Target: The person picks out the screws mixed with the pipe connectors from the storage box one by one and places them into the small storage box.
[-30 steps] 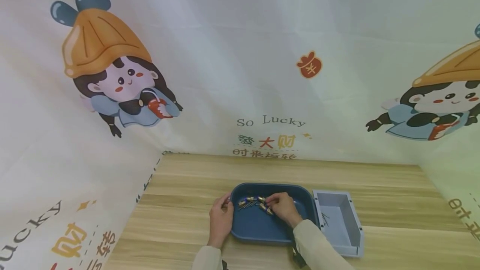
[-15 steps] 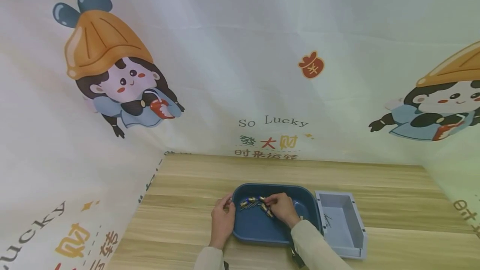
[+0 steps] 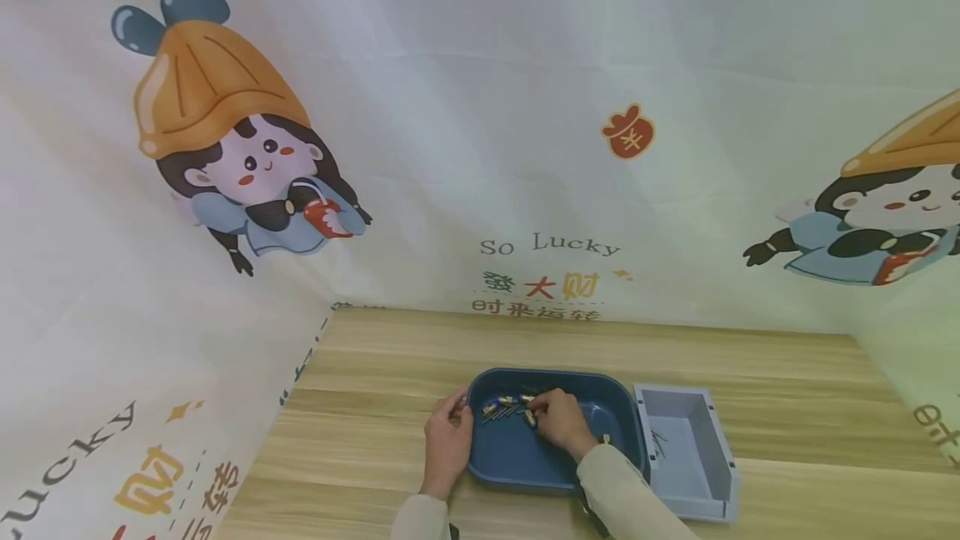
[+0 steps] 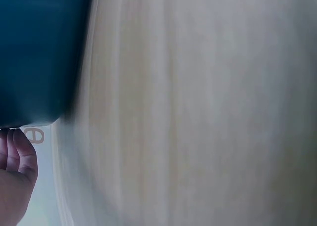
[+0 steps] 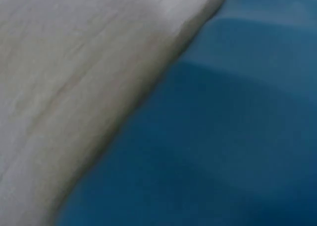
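A dark blue tray (image 3: pixel 525 461) stands on the table in the head view. My left hand (image 3: pixel 447 444) holds its left edge, with bent fingers and thumb at the rim. In the left wrist view the fingertips of that hand (image 4: pixel 17 169) meet the tray wall. Inside the tray lie several small brass-and-blue cylinders (image 3: pixel 506 400) and some thin metal pins (image 3: pixel 500 413). My right hand (image 3: pixel 562 422) reaches into the tray, its fingertips pinching at one brass-and-blue cylinder (image 3: pixel 531 419), partly hidden. The right wrist view shows only a blurred sleeve (image 5: pixel 74 87) and the tray wall (image 5: pixel 213 137).
Against the tray's right side stands a grey open bin (image 3: pixel 686 448) with a few thin pins (image 3: pixel 657 444) in it. A small pale-yellow piece (image 3: pixel 605 438) shows by my right wrist. Printed cloth walls (image 3: pixel 450 148) enclose the wooden table (image 3: pixel 795 407) behind and at both sides.
My right hand has shifted slightly among the brass-and-blue cylinders, covering more of the front ones. My left hand stays at the tray's edge. The whole view has drifted slightly.
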Demonstrator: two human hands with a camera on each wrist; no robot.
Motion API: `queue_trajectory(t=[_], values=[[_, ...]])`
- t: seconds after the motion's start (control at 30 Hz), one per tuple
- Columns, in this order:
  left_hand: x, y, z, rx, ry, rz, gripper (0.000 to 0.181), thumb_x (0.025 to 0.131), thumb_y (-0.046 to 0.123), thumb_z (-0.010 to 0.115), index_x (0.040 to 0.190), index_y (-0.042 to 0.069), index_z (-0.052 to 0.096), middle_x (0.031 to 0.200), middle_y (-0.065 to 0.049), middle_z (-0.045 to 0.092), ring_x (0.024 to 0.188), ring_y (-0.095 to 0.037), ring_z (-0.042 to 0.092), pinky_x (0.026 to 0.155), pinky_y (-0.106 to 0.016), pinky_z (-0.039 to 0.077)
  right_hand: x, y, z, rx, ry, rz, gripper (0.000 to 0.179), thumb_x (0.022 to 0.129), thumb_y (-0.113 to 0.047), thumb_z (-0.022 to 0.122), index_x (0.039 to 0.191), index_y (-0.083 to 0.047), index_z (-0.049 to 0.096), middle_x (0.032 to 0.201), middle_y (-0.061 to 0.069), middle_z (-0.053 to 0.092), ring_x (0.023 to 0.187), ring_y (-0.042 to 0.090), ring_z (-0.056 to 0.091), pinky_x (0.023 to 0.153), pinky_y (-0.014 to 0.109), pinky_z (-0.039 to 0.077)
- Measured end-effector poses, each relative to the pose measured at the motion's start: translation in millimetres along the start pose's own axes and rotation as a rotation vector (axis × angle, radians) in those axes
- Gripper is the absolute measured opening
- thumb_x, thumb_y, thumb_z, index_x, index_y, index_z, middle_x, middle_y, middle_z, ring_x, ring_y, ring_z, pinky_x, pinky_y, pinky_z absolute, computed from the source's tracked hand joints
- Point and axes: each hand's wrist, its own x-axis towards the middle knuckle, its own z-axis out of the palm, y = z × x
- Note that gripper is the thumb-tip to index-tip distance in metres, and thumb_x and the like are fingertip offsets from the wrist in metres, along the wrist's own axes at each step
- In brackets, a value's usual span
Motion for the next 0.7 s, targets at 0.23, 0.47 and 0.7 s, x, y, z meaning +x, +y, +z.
queue_trajectory(t=[0.23,0.47,0.7], values=[[-0.4,-1.2,0.8,0.021,-0.002,0.001,0.029,0.083,0.003,0.054,0.111,0.001,0.06,0.092,-0.007,0.06,0.084,-0.015,0.055,0.075,-0.028,0.045,-0.9,2.2,0.9,-0.033,0.026,-0.024,0.013,0.07,0.004,0.057,0.072,-0.001,0.068,0.071,0.007,0.066,0.056,0.01,0.048,0.05,0.023,0.041],[-0.4,0.9,1.0,0.017,0.003,-0.003,0.028,0.083,0.002,0.054,0.11,0.002,0.06,0.092,-0.008,0.06,0.084,-0.015,0.055,0.075,-0.028,0.045,-3.5,3.4,0.2,-0.024,0.005,0.03,0.01,0.068,-0.001,0.064,0.06,-0.006,0.063,0.057,0.0,0.059,0.05,0.008,0.048,0.046,0.022,0.04],[-0.9,-0.1,1.6,0.008,0.008,-0.003,0.028,0.083,0.001,0.055,0.11,0.002,0.061,0.091,-0.008,0.06,0.083,-0.015,0.055,0.073,-0.025,0.045,-4.4,3.4,-0.5,-0.029,-0.025,0.049,0.013,0.068,-0.007,0.068,0.057,-0.007,0.061,0.054,-0.002,0.057,0.048,0.008,0.047,0.045,0.022,0.04]])
